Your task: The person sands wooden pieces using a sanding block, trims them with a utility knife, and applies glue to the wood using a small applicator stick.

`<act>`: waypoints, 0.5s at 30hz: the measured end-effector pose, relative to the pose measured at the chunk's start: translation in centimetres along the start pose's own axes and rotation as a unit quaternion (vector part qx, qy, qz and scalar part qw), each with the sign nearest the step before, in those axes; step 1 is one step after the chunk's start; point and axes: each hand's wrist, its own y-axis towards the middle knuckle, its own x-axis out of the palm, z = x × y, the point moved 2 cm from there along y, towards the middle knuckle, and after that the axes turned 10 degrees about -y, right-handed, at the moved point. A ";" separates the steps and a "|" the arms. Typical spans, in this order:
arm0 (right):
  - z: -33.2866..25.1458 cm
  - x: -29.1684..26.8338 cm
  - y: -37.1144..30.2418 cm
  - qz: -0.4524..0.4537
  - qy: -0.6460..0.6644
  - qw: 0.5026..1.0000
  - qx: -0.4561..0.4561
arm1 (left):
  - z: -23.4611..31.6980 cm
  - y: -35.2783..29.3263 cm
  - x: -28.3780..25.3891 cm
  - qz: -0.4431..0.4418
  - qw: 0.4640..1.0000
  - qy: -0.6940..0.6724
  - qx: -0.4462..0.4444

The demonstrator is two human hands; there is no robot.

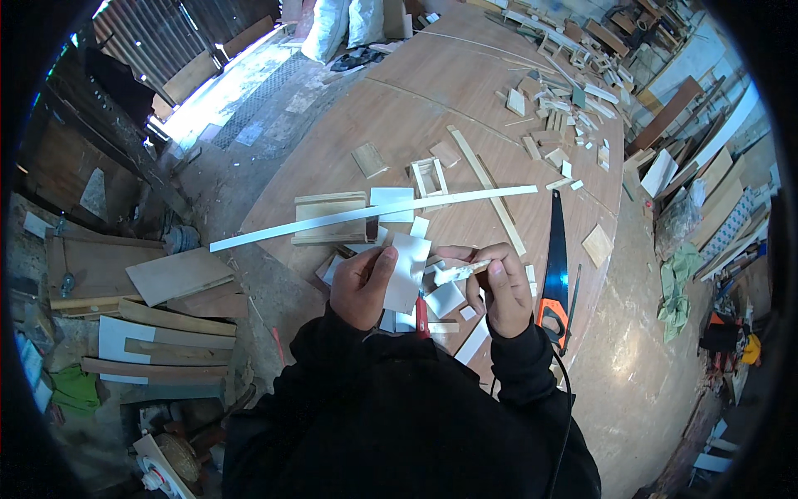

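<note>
White panel gripped by the left hand, thin stick (its tip coated white) pinched by the right hand, both held over a wooden table, long white strip laid beyond, handsaw placed at right.

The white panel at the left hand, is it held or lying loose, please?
Held: the left hand grips the white panel by its left edge.

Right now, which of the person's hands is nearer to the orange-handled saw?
Right. The right hand is just left of the saw; the left hand is farther left, holding a flat pale panel.
</note>
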 end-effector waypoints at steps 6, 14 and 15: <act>0.2 -0.2 -0.4 0.054 -0.019 0.998 -0.011 | -0.5 0.0 0.0 -0.004 0.997 -0.064 -0.035; 0.0 0.0 -1.8 0.050 -0.174 0.983 -0.008 | -2.1 0.1 -0.4 -0.012 0.946 -0.296 -0.134; 0.0 0.1 -2.0 0.037 -0.180 0.983 -0.005 | -2.1 0.2 -0.4 0.009 0.939 -0.315 -0.140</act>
